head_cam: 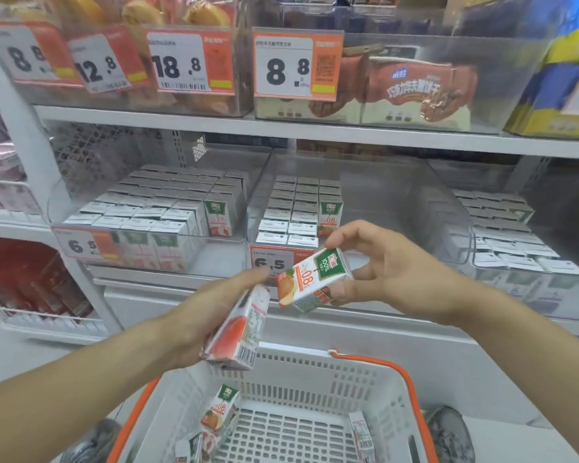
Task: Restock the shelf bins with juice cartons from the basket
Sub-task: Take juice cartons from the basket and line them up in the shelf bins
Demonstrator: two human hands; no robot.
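Got a juice carton in each grip right now. My left hand (201, 315) is wrapped around a red-printed carton (238, 332), tilted, barcode end facing me. My right hand (378, 269) pinches an orange-printed carton (315, 279) by its ends, upside down, just in front of the middle shelf bin (365, 208), which is only part full. Left bin (154, 208) looks packed. The white basket (315, 372) sits near me below, with a few cartons (219, 411) lying inside.
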